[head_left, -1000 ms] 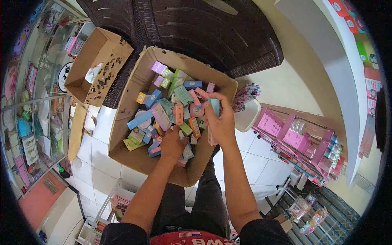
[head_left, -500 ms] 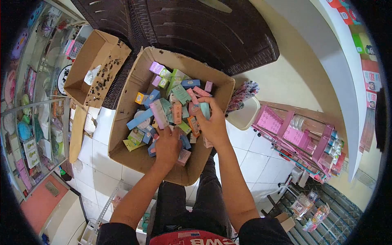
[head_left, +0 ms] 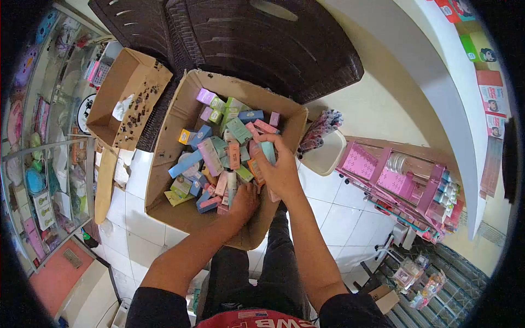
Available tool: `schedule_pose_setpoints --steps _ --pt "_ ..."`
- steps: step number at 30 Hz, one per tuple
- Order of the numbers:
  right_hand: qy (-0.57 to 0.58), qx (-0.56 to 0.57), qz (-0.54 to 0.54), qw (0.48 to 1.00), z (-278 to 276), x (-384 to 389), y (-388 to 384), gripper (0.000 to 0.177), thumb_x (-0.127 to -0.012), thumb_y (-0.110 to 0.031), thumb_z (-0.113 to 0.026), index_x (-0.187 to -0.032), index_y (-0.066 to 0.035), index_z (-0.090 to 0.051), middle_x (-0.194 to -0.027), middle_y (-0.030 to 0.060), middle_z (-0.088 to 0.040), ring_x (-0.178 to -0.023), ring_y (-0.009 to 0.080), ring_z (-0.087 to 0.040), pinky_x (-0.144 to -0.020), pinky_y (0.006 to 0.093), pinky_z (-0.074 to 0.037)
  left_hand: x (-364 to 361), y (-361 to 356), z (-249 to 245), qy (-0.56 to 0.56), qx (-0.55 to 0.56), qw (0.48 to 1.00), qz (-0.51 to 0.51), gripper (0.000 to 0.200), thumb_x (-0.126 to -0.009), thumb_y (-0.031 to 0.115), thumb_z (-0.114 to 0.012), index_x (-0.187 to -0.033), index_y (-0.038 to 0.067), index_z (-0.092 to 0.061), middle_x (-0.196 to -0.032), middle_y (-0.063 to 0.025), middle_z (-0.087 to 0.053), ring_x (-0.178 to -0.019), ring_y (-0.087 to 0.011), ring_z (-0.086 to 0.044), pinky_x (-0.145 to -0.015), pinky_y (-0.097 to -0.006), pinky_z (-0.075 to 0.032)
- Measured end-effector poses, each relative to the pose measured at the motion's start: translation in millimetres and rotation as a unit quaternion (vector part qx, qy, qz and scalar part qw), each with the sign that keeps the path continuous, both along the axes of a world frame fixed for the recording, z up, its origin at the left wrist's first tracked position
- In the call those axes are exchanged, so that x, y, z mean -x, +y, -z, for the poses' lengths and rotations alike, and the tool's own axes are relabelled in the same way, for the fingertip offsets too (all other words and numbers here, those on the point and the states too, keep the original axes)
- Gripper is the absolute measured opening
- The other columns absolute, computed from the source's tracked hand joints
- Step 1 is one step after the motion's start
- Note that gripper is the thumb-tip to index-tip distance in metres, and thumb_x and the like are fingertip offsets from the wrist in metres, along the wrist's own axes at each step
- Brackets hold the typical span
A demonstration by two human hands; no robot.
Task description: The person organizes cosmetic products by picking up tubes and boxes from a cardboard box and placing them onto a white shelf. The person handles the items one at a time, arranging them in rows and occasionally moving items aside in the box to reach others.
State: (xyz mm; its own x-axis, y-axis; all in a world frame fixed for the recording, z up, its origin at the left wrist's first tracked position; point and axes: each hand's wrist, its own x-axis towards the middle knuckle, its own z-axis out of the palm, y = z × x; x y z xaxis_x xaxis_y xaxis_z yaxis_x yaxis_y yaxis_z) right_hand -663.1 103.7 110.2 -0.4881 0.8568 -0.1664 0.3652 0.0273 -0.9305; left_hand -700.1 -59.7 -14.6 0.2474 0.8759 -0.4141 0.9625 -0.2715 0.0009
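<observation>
A large open cardboard box (head_left: 170,131) in front of me holds a jumble of small cartons in lilac, green, blue, pink and orange. My left hand (head_left: 245,203) reaches into its near right part, fingers curled down among the cartons; whatever is in them is hidden. Just left of those fingers stands a white-and-teal carton (head_left: 232,185). Higher up, at the right side of the pile, my right hand (head_left: 281,172) has its thumb and fingers around a small teal carton (head_left: 267,151). A lilac carton (head_left: 208,152) lies across the middle of the heap.
At the left stands a smaller cardboard box (head_left: 104,117) with dark bits on its flap, beside a glass display case (head_left: 49,145). Behind is a dark brown plastic chair (head_left: 262,46). To the right are a white bin (head_left: 327,157) and a pink rack (head_left: 391,175).
My left hand has moved right and slightly down from the pile's middle, exposing pink cartons and the white-and-teal one. My right hand stays around the teal carton. The view has shifted slightly.
</observation>
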Motion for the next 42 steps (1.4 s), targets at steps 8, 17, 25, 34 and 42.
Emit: schedule_pose_setpoints --steps 8,17,25,34,42 --pt "0.170 0.284 -0.024 0.943 -14.5 -22.4 15.0 0.049 -0.097 -0.005 -0.038 -0.144 -0.014 -0.051 -0.111 0.0086 -0.061 -0.092 0.0157 -0.064 -0.080 0.0309 -0.054 44.2 -1.7 -52.3 -0.243 -0.008 0.960 -0.139 0.029 -0.084 0.021 -0.068 -0.110 0.009 -0.073 -0.113 -0.0116 -0.063 -0.113 -0.0308 -0.059 -0.092 -0.0442 -0.049" --pt "0.163 0.300 0.016 0.940 -16.0 -39.9 3.1 0.050 -0.098 0.001 -0.052 -0.147 -0.007 -0.046 -0.125 0.0125 -0.063 -0.107 0.0185 -0.066 -0.092 0.0301 -0.052 92.2 -18.4 -112.2 -0.662 0.005 0.504 -0.555 0.033 -0.100 0.032 -0.065 -0.119 0.004 -0.063 -0.109 -0.0079 -0.069 -0.097 -0.0183 -0.068 -0.083 -0.0316 -0.056" --pt "0.145 0.279 -0.054 0.948 -39.2 -37.4 -24.9 0.047 -0.103 -0.004 -0.052 -0.149 -0.007 -0.044 -0.126 0.0123 -0.062 -0.098 0.0179 -0.068 -0.081 0.0320 -0.060 101.2 -1.1 -135.7 -0.644 0.026 0.411 -0.645 0.038 -0.102 0.037 -0.062 -0.126 0.008 -0.060 -0.100 -0.0083 -0.071 -0.082 -0.0219 -0.071 -0.072 -0.0340 -0.057" --pt "0.150 0.371 0.041 0.916 -69.2 -58.7 -19.5 0.048 -0.101 -0.005 -0.048 -0.149 -0.010 -0.047 -0.122 0.0106 -0.060 -0.089 0.0187 -0.067 -0.063 0.0293 -0.057 61.6 -28.6 -71.6 -0.236 0.069 0.873 -0.421 0.050 -0.089 0.043 -0.071 -0.124 0.010 -0.059 -0.098 -0.0179 -0.072 -0.092 -0.0376 -0.071 -0.077 -0.0506 -0.056" --pt "0.175 0.181 -0.015 0.968 -152.7 -104.1 -13.4 0.079 -0.089 0.012 -0.064 -0.158 -0.011 -0.032 -0.131 0.0083 -0.052 -0.104 0.0146 -0.060 -0.076 0.0303 -0.057 50.8 -26.6 -127.1 -0.341 -0.055 0.828 -0.442 0.045 -0.087 0.031 -0.072 -0.123 0.005 -0.065 -0.094 -0.0153 -0.072 -0.088 -0.0342 -0.070 -0.079 -0.0450 -0.055"
